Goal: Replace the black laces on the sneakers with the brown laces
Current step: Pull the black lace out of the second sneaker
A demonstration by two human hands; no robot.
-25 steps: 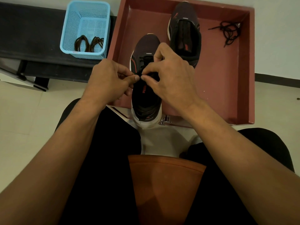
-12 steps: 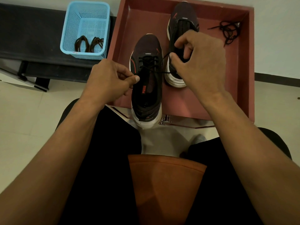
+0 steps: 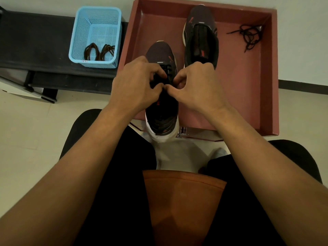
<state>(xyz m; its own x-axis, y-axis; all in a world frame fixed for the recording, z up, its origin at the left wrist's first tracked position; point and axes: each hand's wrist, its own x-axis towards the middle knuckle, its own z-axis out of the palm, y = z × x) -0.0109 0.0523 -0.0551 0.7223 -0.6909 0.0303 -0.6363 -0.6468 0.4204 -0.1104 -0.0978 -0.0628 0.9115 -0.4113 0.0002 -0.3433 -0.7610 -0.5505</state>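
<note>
A dark sneaker (image 3: 162, 110) with black laces (image 3: 167, 70) lies at the near edge of the red tray (image 3: 248, 82), toe away from me. My left hand (image 3: 136, 84) and my right hand (image 3: 197, 86) meet over its lacing, fingers curled and pinching the black lace at the tongue. The second sneaker (image 3: 201, 36) stands unlaced at the tray's back. A loose black lace (image 3: 248, 36) lies in the tray's far right corner. Brown laces (image 3: 99, 52) sit in the blue basket (image 3: 95, 18).
The basket rests on a black bench (image 3: 35, 43) to the left. The tray's front edge overhangs my knees, and a metal latch (image 3: 182, 131) shows there. Pale tiled floor (image 3: 26, 132) lies at the left.
My right hand, which had drawn the lace out to the right over the second sneaker, has come back to the near sneaker's tongue. My left hand shifted right to meet it.
</note>
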